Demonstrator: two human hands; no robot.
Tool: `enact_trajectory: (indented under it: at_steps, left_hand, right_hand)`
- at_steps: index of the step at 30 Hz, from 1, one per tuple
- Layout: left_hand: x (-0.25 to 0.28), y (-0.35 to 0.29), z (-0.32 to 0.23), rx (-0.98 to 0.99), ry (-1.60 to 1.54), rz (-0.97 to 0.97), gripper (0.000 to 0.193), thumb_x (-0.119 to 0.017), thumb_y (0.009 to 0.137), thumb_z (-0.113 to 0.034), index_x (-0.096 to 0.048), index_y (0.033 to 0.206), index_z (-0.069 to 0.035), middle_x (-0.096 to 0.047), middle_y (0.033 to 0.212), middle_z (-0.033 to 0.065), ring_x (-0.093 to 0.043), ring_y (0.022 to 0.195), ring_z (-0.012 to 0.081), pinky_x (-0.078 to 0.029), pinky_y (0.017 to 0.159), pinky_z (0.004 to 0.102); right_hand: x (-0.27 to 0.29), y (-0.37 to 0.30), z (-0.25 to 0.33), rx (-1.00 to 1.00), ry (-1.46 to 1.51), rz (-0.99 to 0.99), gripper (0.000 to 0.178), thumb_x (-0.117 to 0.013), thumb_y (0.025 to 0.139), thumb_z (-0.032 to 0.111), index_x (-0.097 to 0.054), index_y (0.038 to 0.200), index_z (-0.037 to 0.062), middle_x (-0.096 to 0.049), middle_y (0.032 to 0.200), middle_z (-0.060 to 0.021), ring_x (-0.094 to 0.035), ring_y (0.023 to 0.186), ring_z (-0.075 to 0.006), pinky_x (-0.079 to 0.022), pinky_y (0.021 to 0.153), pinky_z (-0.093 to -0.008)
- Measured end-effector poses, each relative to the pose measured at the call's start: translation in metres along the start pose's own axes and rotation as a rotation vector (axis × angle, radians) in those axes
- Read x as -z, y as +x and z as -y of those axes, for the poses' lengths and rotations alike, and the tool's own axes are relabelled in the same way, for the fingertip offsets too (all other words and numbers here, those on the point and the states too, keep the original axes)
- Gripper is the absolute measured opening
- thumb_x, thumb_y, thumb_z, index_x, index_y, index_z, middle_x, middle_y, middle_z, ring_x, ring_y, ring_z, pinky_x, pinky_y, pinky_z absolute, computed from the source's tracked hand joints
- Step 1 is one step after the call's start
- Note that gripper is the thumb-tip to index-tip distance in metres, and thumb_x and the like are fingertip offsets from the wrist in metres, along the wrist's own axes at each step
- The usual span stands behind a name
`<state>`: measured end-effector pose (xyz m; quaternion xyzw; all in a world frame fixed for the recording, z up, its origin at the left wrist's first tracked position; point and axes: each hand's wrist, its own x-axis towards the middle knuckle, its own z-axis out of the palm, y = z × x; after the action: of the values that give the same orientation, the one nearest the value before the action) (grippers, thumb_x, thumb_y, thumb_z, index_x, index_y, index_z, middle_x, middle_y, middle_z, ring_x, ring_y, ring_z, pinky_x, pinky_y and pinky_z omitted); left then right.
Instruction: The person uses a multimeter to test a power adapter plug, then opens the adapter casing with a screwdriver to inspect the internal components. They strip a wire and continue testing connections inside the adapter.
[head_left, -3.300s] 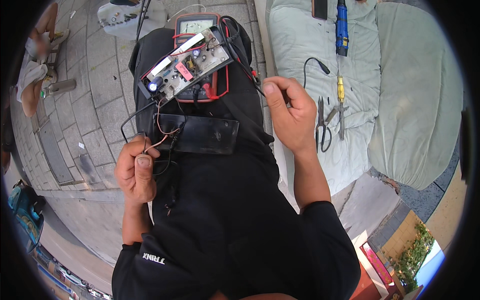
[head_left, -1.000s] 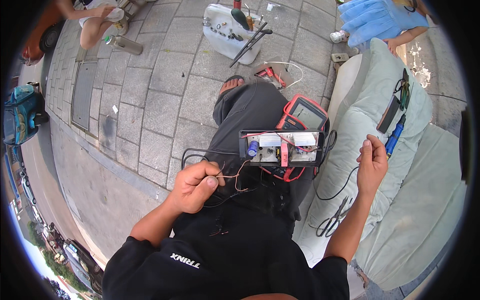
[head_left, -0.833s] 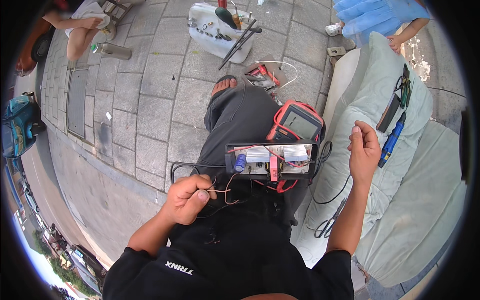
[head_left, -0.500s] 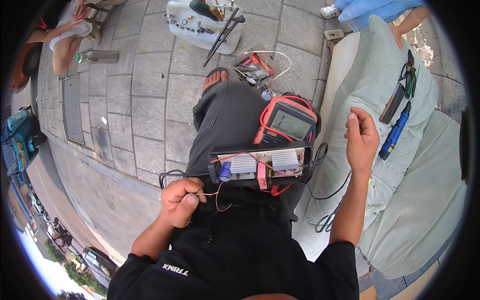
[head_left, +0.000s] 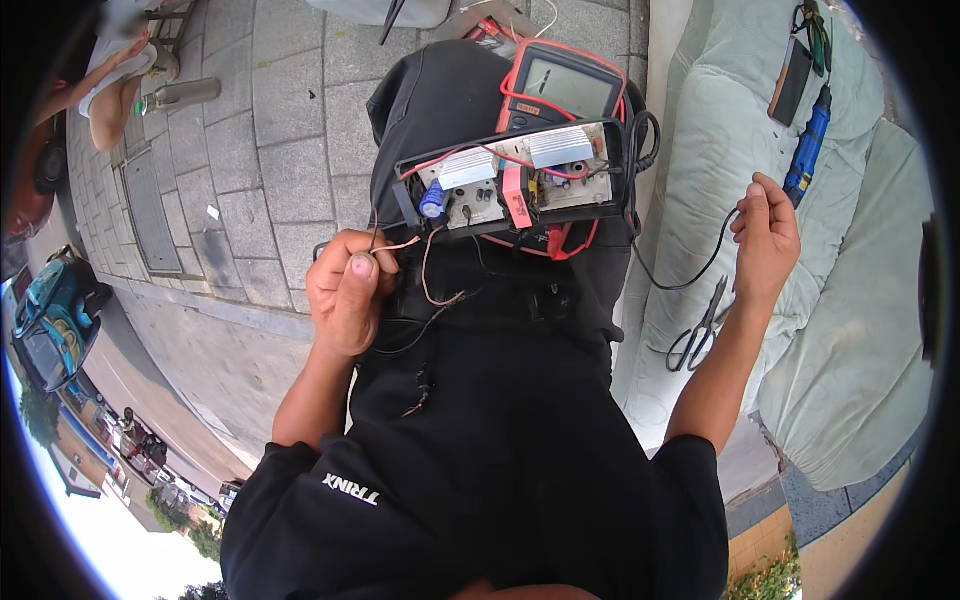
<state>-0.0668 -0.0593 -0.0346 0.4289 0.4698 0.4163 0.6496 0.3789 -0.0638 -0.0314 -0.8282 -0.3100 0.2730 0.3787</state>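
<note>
On my lap lies an open electronic device in a black housing. Its circuit board carries silver heat sinks, a blue capacitor and a pink-wrapped part. My left hand is closed at the device's left end, pinching a thin copper-coloured wire between thumb and fingers. Another loose wire hangs over the near edge. Off to the right, my right hand hovers over the cushion with fingertips drawn together; whatever they hold, if anything, cannot be made out. Just beyond it lies a blue-handled tool.
A red-and-grey multimeter leans behind the device. Scissors and a dark rectangular object rest on the pale green cushion. A black cord crosses it. A metal bottle and a seated person are far left.
The view has shifted, so the device and multimeter appear higher. My right hand shows farther right, closer to the blue-handled tool. My left hand still pinches the wire.
</note>
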Motion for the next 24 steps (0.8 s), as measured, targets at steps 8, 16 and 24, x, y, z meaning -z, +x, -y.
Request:
enact_trajectory:
  at_steps: [8,16,24]
  left_hand:
    - [0.007,0.002,-0.003,0.020,-0.106,-0.012,0.032,-0.054,0.114,-0.030,-0.060,0.109,0.000,-0.049,0.079,-0.0022,-0.038,0.064,0.0051,-0.032,0.057,0.0233]
    - [-0.004,0.016,-0.020,-0.094,-0.003,0.047,0.030,-0.051,0.116,-0.030,-0.059,0.108,-0.001,-0.047,0.077,-0.0038,-0.036,0.063,0.0036,-0.029,0.055,0.0229]
    - [-0.014,0.002,-0.016,-0.133,-0.077,-0.019,0.030,-0.052,0.115,-0.030,-0.057,0.104,-0.002,-0.039,0.075,-0.0034,-0.032,0.061,0.0058,-0.027,0.054,0.0244]
  right_hand:
    - [-0.021,-0.067,0.009,0.060,0.169,0.257,0.019,-0.071,0.105,0.016,-0.074,0.116,0.0004,-0.067,0.085,0.0005,-0.055,0.070,-0.0048,-0.044,0.063,-0.0214]
    - [-0.051,-0.118,0.040,0.283,-0.084,0.465,0.019,-0.076,0.099,0.016,-0.074,0.104,-0.0016,-0.069,0.086,-0.0081,-0.061,0.072,-0.0137,-0.049,0.068,-0.0279]
    - [-0.045,-0.032,0.005,0.071,0.139,0.329,0.025,-0.071,0.104,0.022,-0.075,0.106,-0.0025,-0.067,0.083,0.0040,-0.053,0.069,-0.0037,-0.043,0.061,-0.0229]
